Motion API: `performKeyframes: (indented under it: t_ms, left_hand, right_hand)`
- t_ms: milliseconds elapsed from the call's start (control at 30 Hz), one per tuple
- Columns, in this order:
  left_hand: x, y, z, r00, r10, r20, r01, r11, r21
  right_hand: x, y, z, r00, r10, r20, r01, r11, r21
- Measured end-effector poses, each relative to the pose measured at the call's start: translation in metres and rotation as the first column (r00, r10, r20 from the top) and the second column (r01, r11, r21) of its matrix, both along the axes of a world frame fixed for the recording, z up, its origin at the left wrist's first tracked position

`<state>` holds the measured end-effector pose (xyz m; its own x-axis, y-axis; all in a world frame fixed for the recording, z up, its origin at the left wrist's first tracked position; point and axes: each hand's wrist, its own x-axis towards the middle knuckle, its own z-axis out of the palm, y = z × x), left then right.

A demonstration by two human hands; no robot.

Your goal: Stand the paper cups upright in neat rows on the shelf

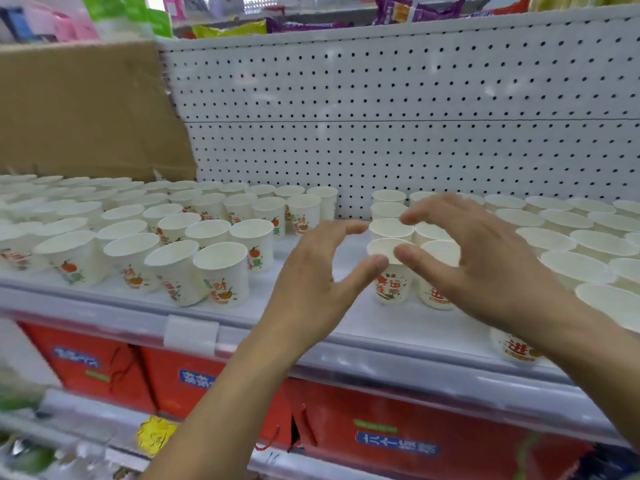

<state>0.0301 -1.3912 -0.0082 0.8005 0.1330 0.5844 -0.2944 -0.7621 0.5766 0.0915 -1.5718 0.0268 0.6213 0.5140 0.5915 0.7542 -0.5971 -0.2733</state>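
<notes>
White printed paper cups [391,271] stand upright, open-mouthed, in rows on the white shelf [304,318], split by a gap.

cardboard sheet [86,109] leaning at back left | white pegboard [415,126] behind | red boxes [398,427] with blue labels below | snack packets [415,10] up top | yellow tag [156,434] low left

The left front cup [221,275] bears "财", the right front cup [434,296] "进".
</notes>
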Motion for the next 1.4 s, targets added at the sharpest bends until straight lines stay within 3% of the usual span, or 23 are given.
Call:
performKeyframes:
  t_ms: [167, 267, 367, 667, 833, 1167, 1400]
  left_hand:
    - [-0.068, 0.040, -0.040, 0.940, 0.273, 0.207, -0.216, 0.941, -0.260]
    - [-0.087, 0.086, -0.056, 0.875, 0.456, 0.165, -0.361, 0.840, -0.406]
    - [-0.088, 0.139, -0.060, 0.859, 0.509, 0.056, -0.433, 0.781, -0.450]
    - [-0.072, 0.189, -0.065, 0.959, 0.264, -0.102, -0.282, 0.862, -0.420]
    - [-0.056, 0.187, -0.062, 0.963, 0.245, -0.112, -0.269, 0.899, -0.345]
    - [-0.025, 0.128, -0.057, 0.976, 0.114, -0.187, -0.164, 0.947, -0.277]
    - [-0.012, 0.076, -0.057, 0.975, 0.004, -0.221, -0.054, 0.973, -0.224]
  right_hand:
    - [-0.037, 0.054, -0.041, 0.943, 0.251, -0.217, -0.177, 0.934, 0.309]
    - [-0.048, 0.105, -0.063, 0.877, 0.335, -0.345, -0.196, 0.904, 0.379]
    - [-0.053, 0.157, -0.072, 0.849, 0.327, -0.415, -0.153, 0.903, 0.401]
    - [-0.045, 0.235, -0.080, 0.857, 0.201, -0.475, -0.002, 0.922, 0.387]
    - [-0.048, 0.232, -0.080, 0.888, 0.122, -0.443, 0.055, 0.930, 0.365]
    - [-0.042, 0.123, -0.076, 0.896, -0.199, -0.396, 0.297, 0.933, 0.203]
    - [-0.040, 0.059, -0.076, 0.885, -0.281, -0.372, 0.372, 0.906, 0.201]
